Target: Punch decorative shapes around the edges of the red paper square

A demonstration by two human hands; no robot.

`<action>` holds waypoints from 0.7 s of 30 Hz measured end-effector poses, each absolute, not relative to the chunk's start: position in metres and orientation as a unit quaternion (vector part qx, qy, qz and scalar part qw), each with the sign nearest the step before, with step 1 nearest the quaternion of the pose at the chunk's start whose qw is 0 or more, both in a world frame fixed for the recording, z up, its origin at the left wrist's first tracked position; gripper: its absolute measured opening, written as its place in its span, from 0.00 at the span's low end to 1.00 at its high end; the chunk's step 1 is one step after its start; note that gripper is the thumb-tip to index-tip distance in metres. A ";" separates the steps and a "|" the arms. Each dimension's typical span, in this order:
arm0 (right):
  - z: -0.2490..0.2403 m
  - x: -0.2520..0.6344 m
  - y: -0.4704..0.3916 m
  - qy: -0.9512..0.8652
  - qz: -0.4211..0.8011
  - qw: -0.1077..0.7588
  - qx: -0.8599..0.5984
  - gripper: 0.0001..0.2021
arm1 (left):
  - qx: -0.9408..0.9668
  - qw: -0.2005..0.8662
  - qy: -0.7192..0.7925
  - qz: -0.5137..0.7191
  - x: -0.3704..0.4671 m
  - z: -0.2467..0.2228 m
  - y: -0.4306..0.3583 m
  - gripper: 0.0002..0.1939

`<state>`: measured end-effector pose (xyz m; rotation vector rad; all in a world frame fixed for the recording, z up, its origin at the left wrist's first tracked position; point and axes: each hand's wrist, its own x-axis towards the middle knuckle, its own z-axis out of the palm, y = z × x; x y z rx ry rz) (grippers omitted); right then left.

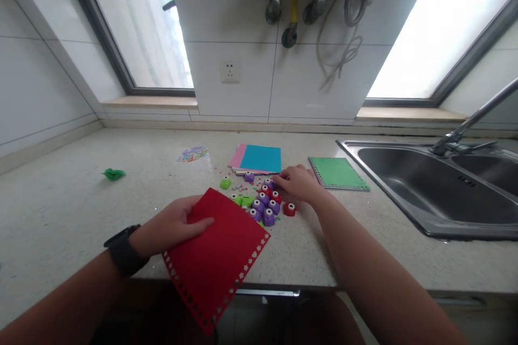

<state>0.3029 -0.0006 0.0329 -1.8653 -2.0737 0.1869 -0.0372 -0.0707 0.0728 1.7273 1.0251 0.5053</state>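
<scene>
My left hand [188, 226] grips a sheet of red paper [218, 248], thumb on top and fingers underneath. Small shapes such as hearts, stars and flowers are punched along two of the sheet's edges, and it overhangs the counter's front. My right hand [298, 182] is at the far side of a cluster of paper punches, its curled fingertips on a purple paper punch [268, 184]. Around it stand more purple punches [263, 198], red punches [290, 209] and green punches [225, 183]. The red sheet hides part of the cluster.
Behind the punches lies a stack of coloured paper [261, 159], blue on top. Green paper [339, 173] with a punched edge lies near the sink [408, 186]. Tiny paper cutouts [243, 188] are scattered about. A green scrap [114, 174] and a colourful patterned piece [193, 154] lie leftward.
</scene>
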 end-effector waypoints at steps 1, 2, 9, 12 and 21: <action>0.032 0.303 -0.001 -0.732 0.069 0.174 -0.655 0.23 | 0.728 0.509 0.410 0.207 -0.036 0.077 -0.070 0.19; 0.031 0.303 -0.001 -0.734 0.071 0.178 -0.652 0.23 | 0.739 0.503 0.402 0.199 -0.035 0.082 -0.070 0.20; 0.050 0.297 -0.012 -0.747 0.091 0.286 -0.594 0.18 | 0.827 0.425 0.345 0.130 -0.021 0.116 -0.056 0.15; 0.062 0.288 -0.026 -0.785 0.159 0.312 -0.512 0.20 | 0.850 0.381 0.343 0.117 -0.014 0.128 -0.045 0.14; 0.058 0.261 -0.048 -0.779 0.401 0.318 -0.363 0.12 | 0.895 0.284 0.335 0.077 0.005 0.143 -0.017 0.15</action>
